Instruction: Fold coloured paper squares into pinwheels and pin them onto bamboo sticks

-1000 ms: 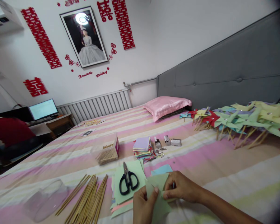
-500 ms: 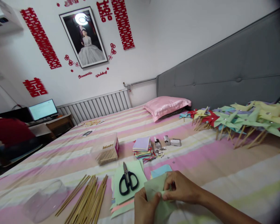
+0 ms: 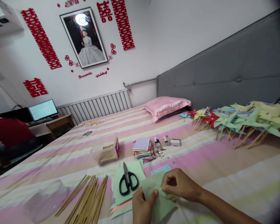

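A pale green paper square (image 3: pixel 160 199) with cut flaps is between my two hands, low in the view. My left hand (image 3: pixel 143 203) grips its left side, thumb on top and fingers underneath. With thumb and fingertips pinched, my right hand (image 3: pixel 180 185) holds a part of the same paper at its upper right. Just left of my hands, dark-handled scissors (image 3: pixel 128 181) lie on a stack of green and coloured paper (image 3: pixel 120 199). Behind my hands, a light blue paper (image 3: pixel 162 169) is partly covered.
Wooden sticks (image 3: pixel 90 199) and a clear plastic lid (image 3: pixel 45 202) lie at left. Further back are a clear box of sticks (image 3: pixel 108 151), small paper squares (image 3: pixel 142 144), small boxes (image 3: pixel 175 142) and metal pins (image 3: pixel 160 152). Finished pinwheels (image 3: pixel 245 119) line the right. A person (image 3: pixel 10 133) sits far left.
The paper has turned and tilted flatter, showing more of its face and a flap at right. My right hand has risen slightly; my left has shifted slightly left.
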### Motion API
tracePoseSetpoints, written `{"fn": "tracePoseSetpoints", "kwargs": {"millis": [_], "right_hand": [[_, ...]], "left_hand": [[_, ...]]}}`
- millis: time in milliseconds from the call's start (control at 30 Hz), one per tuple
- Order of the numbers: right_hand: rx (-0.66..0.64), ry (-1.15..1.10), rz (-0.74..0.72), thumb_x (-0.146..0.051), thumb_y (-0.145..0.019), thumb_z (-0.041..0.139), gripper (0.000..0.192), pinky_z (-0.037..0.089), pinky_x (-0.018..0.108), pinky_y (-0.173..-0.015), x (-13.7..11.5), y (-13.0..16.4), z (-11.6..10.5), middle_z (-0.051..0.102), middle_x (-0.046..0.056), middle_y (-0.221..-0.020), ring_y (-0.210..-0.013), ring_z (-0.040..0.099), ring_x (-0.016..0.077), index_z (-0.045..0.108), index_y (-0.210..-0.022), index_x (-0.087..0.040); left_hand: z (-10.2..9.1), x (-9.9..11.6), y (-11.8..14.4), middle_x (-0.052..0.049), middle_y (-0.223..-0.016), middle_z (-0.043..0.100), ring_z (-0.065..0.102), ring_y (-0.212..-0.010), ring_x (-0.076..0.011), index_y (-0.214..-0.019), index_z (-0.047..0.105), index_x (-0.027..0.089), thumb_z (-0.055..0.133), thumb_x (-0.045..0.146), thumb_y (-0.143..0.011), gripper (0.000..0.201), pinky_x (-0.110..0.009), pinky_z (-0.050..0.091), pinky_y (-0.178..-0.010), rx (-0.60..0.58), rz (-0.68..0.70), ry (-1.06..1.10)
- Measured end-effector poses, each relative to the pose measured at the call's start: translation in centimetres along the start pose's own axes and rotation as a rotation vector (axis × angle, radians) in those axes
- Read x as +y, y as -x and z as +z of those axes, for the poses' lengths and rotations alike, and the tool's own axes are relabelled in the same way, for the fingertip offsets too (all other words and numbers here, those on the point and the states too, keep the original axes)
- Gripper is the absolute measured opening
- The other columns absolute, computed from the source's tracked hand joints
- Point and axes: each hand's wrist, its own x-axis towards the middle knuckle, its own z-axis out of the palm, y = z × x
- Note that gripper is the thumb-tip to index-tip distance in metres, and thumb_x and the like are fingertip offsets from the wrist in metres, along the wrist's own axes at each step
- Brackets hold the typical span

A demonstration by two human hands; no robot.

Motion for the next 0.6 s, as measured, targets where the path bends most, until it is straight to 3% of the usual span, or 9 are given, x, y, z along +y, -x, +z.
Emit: {"fn": "tracePoseSetpoints", "kwargs": {"millis": [333,600], "right_hand": [[-0.018,0.007,-0.015,-0.019,-0.062,0.062,0.009,0.034,0.017,-0.045,0.1,0.0,0.0,0.058,0.000,-0.052,-0.049,0.048,0.0088,0.063,-0.056,-0.012],[-0.002,0.061,-0.030,-0.017,-0.062,0.060,0.009,0.033,0.017,-0.044,0.0,0.0,-0.1,0.057,0.000,-0.052,-0.048,0.048,0.0087,0.062,-0.056,-0.012]], "left_hand": [[0.0,0.1,0.0,-0.005,-0.048,0.061,0.050,-0.044,-0.0131,-0.059,0.066,0.010,0.070,0.050,-0.051,0.041,-0.022,0.037,-0.043,-0.025,0.009,-0.010],[0.0,1.1,0.4,-0.008,-0.059,0.069,0.058,-0.055,-0.0193,-0.067,0.069,0.009,0.073,0.035,-0.054,0.029,-0.027,0.044,-0.052,-0.069,0.016,-0.066]]}}
